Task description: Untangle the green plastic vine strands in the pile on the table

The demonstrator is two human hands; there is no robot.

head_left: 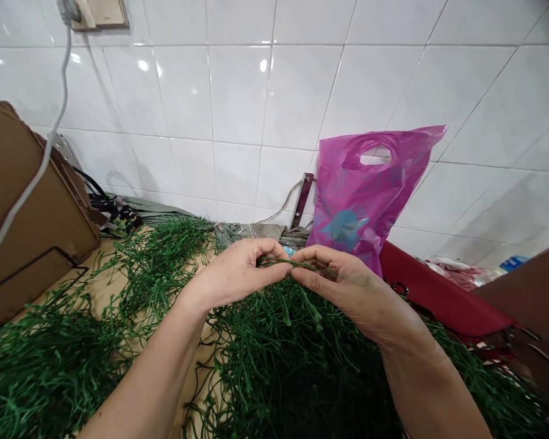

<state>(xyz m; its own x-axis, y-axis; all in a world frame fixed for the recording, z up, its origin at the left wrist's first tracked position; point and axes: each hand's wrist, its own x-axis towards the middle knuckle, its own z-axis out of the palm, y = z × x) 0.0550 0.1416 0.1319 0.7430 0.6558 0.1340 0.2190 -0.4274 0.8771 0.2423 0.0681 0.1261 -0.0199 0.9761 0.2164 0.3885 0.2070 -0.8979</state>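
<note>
My left hand (251,268) and my right hand (332,271) meet at the centre of the view, fingertips nearly touching. Between thumbs and fingers both pinch a few thin green plastic stems (297,263), which run sideways from one hand to the other. Parts of the stems are hidden inside my curled fingers. Right below my hands lies a large heap of the same dark green stems (265,353), with small forked tips. More green stems (50,360) are piled at the left, and another clump (169,244) lies farther back.
A purple plastic bag (366,189) stands against the white tiled wall (238,91). At the left is a cardboard box (27,207), with a grey cable (57,122) hanging before it. On the right lies a red bag (443,292) beside a brown box (535,299).
</note>
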